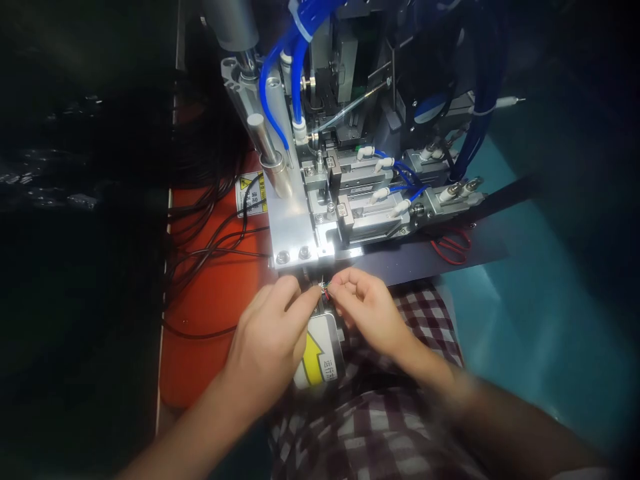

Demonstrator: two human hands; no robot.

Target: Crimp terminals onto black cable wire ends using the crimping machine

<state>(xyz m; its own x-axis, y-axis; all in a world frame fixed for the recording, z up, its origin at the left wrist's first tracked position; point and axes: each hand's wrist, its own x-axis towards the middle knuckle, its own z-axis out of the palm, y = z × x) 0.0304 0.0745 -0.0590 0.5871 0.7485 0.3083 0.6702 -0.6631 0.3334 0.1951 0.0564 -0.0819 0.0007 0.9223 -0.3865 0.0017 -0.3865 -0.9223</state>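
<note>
Keep the thin multicoloured wires (327, 290) untwisted, just before the flat silver metal plate (294, 227). From here, the right hand (371, 310) pinches them, fingertips closed; the left hand (270, 327) curls alongside, grip indiscernible. Use light pressure.

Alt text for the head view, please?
The right hand pinches thin coloured wires with the left hand close beside, in front of a metal fixture with blue pneumatic tubes. A yellow-arrow label sits below; black cables cross an orange surface at left.

Multicoloured wires (327, 289), blue tubes (299, 80), orange-red surface (200, 373), black cables (203, 252), yellow arrow (313, 361), maroon-and-white checked cloth (370, 427).
</note>
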